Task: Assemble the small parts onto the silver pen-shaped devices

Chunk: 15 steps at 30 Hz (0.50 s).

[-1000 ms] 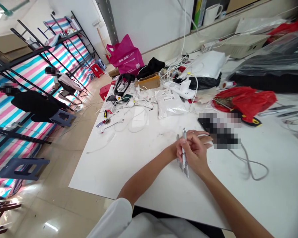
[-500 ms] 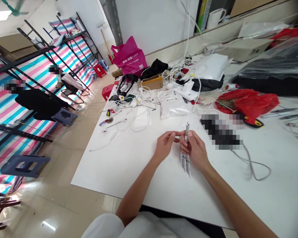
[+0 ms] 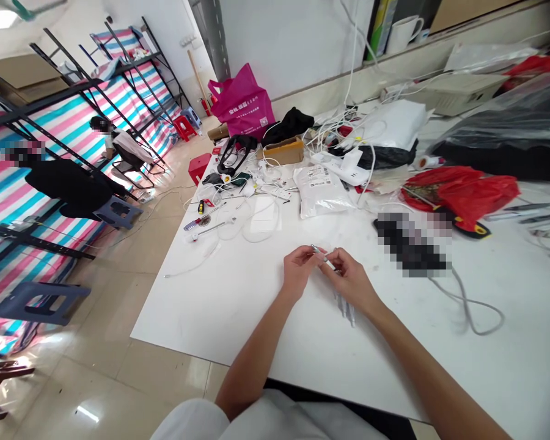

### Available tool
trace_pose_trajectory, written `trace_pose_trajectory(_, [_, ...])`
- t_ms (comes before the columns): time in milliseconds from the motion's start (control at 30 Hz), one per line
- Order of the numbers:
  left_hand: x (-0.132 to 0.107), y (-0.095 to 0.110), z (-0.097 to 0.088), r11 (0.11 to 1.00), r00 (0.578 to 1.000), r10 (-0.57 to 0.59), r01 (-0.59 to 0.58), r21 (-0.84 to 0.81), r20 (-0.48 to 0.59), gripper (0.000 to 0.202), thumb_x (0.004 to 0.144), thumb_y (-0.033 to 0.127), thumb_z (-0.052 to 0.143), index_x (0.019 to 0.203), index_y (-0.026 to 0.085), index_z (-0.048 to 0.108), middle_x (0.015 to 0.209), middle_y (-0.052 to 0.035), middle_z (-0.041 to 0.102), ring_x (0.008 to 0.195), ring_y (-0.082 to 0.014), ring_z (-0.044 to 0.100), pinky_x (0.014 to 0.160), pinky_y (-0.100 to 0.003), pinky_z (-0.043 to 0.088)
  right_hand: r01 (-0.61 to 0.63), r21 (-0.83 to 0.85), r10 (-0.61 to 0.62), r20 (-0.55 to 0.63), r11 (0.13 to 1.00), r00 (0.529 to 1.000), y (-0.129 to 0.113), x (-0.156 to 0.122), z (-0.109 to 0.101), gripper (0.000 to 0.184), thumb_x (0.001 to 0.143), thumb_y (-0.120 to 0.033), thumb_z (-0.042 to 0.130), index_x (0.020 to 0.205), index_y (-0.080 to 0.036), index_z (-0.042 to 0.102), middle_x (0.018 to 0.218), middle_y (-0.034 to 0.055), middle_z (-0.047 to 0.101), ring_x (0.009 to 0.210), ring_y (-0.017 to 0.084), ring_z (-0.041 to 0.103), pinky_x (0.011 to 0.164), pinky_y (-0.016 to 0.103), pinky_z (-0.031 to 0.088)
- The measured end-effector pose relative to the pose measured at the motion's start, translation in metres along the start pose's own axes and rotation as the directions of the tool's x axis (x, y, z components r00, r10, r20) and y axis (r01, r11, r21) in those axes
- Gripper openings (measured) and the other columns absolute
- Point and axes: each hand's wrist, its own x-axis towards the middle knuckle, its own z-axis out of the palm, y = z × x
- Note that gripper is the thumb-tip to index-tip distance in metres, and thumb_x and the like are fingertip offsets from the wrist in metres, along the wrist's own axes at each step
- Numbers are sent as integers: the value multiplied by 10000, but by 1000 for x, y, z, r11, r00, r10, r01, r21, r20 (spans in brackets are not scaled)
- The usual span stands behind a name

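And there they were: the left hand (image 3: pixel 297 273) and the right hand (image 3: pixel 351 283), both half-closed above the white table (image 3: pixel 211 305), their fingertips meeting on a slim silver pen-shaped tool (image 3: pixel 324 258) that ran slantwise between them. Just below the right hand, more silver pen-shaped tools (image 3: pixel 343 308) pointed toward the person, their upper ends tucked out of sight under the palm (whether that palm actually touched them, nobody could tell from this angle). Farther up the table, a white courier bag (image 3: pixel 321 191) sat beside a tangle of white cables (image 3: pixel 343 131), a red plastic bag (image 3: pixel 461 190) lay off to the right, and a pixelated blur (image 3: pixel 411 244) hid an object nearer the hands. Over on the left, a seated co-worker (image 3: pixel 123 145) was turned away beside a striped bunk frame (image 3: pixel 96 101).
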Motion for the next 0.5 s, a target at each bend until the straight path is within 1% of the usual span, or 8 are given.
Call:
trace_pose_trajectory(67, [3, -1, -3, 1000, 1000, -5, 5, -17, 4, 326, 792, 468, 838, 903, 172, 760, 994, -72, 770, 916, -195, 677, 890, -355, 529, 16, -35, -17, -12, 999, 1000, 0, 0, 1, 436, 870, -627, 728, 909, -219, 582, 714, -27, 566, 659, 136, 499, 578, 257, 388])
trace_pose_trajectory(133, [5, 0, -6, 999, 998, -12, 14, -49, 54, 345, 844, 492, 790, 962, 168, 777, 990, -76, 763, 946, -199, 673, 915, -360, 516, 2, 1, -2, 7, 1000, 1000, -1, -1, 0, 419, 879, -615, 725, 935, -218, 603, 727, -20, 578, 657, 137, 504, 574, 262, 394])
trace_pose_trajectory(233, [6, 5, -11, 993, 985, -72, 86, -86, 157, 437, 863, 553, 754, 1052, 160, 778, 1038, -103, 759, 913, -215, 680, 886, -390, 520, -66, 147, 43, 156, 987, 987, -8, -3, -4, 421, 947, -623, 632, 915, -204, 641, 688, -17, 557, 573, 115, 447, 525, 266, 368])
trace_pose_trajectory(300, [6, 9, -12, 988, 973, -95, 119, -101, 212, 485, 856, 566, 758, 1123, 161, 767, 1093, -126, 759, 1008, -255, 695, 940, -419, 511, -126, 272, 60, 240, 954, 969, -13, -4, -5, 427, 982, -616, 582, 908, -200, 639, 668, -26, 522, 523, 94, 383, 489, 262, 334])
trace_pose_trajectory(333, [7, 11, -12, 985, 967, -97, 127, -114, 234, 505, 865, 566, 749, 1176, 168, 752, 1130, -137, 758, 1091, -278, 691, 993, -437, 494, -148, 330, 66, 248, 932, 967, -16, -4, -5, 414, 986, -608, 583, 914, -204, 630, 663, -36, 494, 511, 85, 350, 474, 256, 309])
trace_pose_trajectory(400, [10, 13, -7, 983, 963, -83, 122, -139, 258, 520, 915, 565, 689, 1274, 189, 705, 1224, -150, 745, 1226, -298, 659, 1084, -469, 448, -153, 429, 67, 209, 890, 976, -20, -5, -5, 362, 972, -582, 626, 961, -220, 616, 662, -55, 444, 506, 77, 312, 458, 243, 265])
trace_pose_trajectory(467, [17, 15, 5, 992, 960, -49, 79, -100, 277, 483, 970, 550, 608, 1300, 205, 678, 1310, -149, 718, 1241, -288, 656, 1114, -483, 436, -102, 497, 37, 139, 862, 990, -22, -5, -6, 321, 962, -548, 661, 1007, -234, 616, 650, -67, 412, 502, 77, 309, 456, 237, 247])
trace_pose_trajectory(500, [22, 16, 12, 999, 954, -14, 25, -33, 300, 440, 979, 518, 602, 1273, 202, 687, 1315, -146, 715, 1235, -278, 656, 1116, -469, 443, -62, 522, 12, 98, 851, 995, -23, -5, -7, 304, 963, -531, 668, 1017, -237, 620, 641, -68, 410, 496, 77, 312, 456, 237, 246])
